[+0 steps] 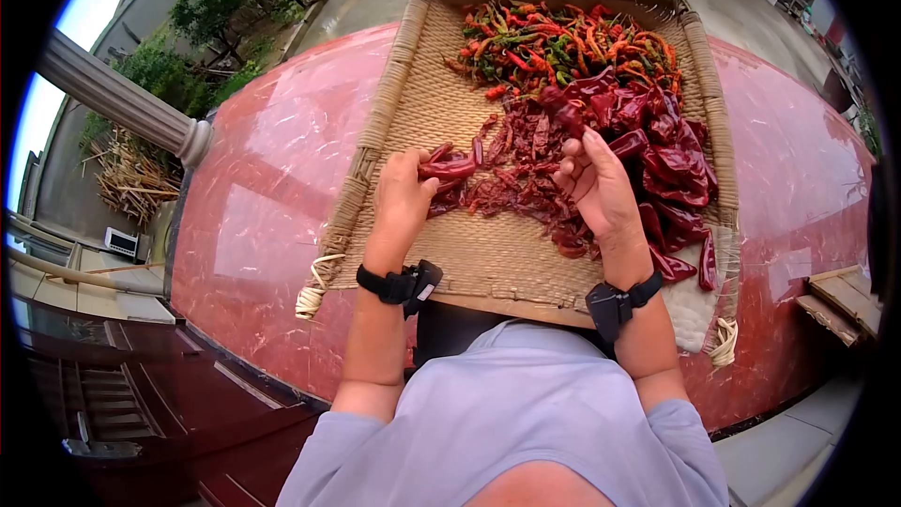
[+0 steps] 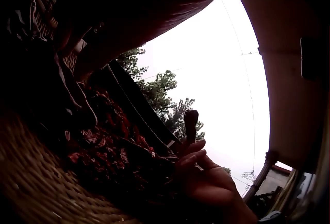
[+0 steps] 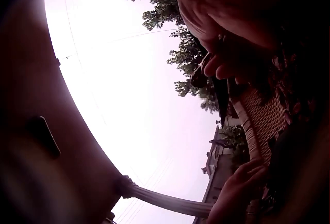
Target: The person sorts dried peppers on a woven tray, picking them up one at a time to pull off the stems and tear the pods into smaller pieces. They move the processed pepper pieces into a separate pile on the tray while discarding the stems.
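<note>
In the head view, the left hand (image 1: 404, 195) grips dark red peppers (image 1: 449, 169) over the left part of a woven tray (image 1: 399, 122). The right hand (image 1: 605, 190) pinches a dark red pepper (image 1: 563, 113) between thumb and fingers, raised above dried peppers (image 1: 526, 192). That same pepper (image 2: 191, 123) stands upright from the right hand (image 2: 209, 185) in the left wrist view. The right wrist view shows the right hand (image 3: 232, 23) at the top and the left hand (image 3: 240, 190) lower down; what the left hand holds is hidden there.
Red, orange and green peppers (image 1: 572, 42) lie at the tray's far end. Large glossy dark red peppers (image 1: 666, 155) are heaped along its right side. A pale cloth-like patch (image 1: 690, 314) covers the near right corner. A column (image 1: 131, 99) stands at the left.
</note>
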Demonstrator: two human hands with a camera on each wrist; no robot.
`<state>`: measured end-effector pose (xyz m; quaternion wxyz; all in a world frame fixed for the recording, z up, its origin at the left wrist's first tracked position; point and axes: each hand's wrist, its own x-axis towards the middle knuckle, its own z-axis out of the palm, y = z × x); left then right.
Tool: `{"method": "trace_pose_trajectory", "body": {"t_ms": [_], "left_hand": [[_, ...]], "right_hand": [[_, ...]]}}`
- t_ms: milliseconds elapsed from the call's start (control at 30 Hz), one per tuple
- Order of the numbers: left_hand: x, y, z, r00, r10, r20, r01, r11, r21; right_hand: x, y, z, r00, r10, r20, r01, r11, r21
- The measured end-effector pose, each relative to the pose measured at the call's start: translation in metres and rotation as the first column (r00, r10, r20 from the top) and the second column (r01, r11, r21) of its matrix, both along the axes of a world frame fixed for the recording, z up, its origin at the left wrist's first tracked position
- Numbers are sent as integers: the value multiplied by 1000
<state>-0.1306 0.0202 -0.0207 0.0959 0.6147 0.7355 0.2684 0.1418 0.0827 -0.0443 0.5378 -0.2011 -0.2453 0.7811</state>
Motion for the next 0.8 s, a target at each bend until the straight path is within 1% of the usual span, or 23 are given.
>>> {"method": "trace_pose_trajectory", "body": {"t_ms": [33, 67, 167, 200, 267, 367, 433, 467, 567, 600, 667, 767, 800], "left_hand": [[-1, -1, 0, 995, -16, -94, 16, 1000, -2], [-2, -2, 2, 991, -34, -132, 30, 999, -30], [0, -4, 0, 978, 26, -209, -16, 999, 46], [-1, -3, 0, 981, 13, -195, -12, 1000, 9], [-3, 0, 2, 986, -8, -166, -4, 998, -68], [-2, 4, 14, 999, 13, -50, -20, 990, -138], [-3, 4, 8, 979, -11, -203, 4, 999, -33], [-4, 4, 4, 961, -15, -277, 21, 1000, 18], [-8, 10, 1, 990, -62, -130, 56, 997, -47], [-7, 11, 1, 985, -79, -154, 81, 997, 6], [6, 11, 8, 974, -105, -202, 129, 986, 108], [10, 26, 2, 915, -282, -290, 316, 946, 76], [14, 29, 1, 897, -287, -337, 319, 947, 42]], "right_hand": [[0, 3, 1, 978, -18, -206, 14, 1000, -23], [5, 6, 4, 930, 41, -364, -44, 999, -1], [9, 2, 14, 934, 132, -331, -127, 991, 37], [9, 2, 10, 962, 147, -230, -130, 988, 86], [5, -3, 13, 985, 166, -42, -161, 982, 97], [-4, -7, 12, 952, 217, 214, -247, 962, 121], [-10, -9, 9, 886, 241, 397, -312, 942, 124], [-12, -11, 11, 854, 248, 457, -340, 931, 132], [-17, -16, 11, 786, 268, 557, -403, 905, 133], [-18, -16, 10, 757, 277, 591, -430, 893, 134], [-20, -17, 10, 735, 282, 617, -450, 883, 133], [-25, -19, 12, 713, 289, 638, -483, 863, 148], [-26, -19, 13, 709, 290, 643, -492, 857, 156]]}}
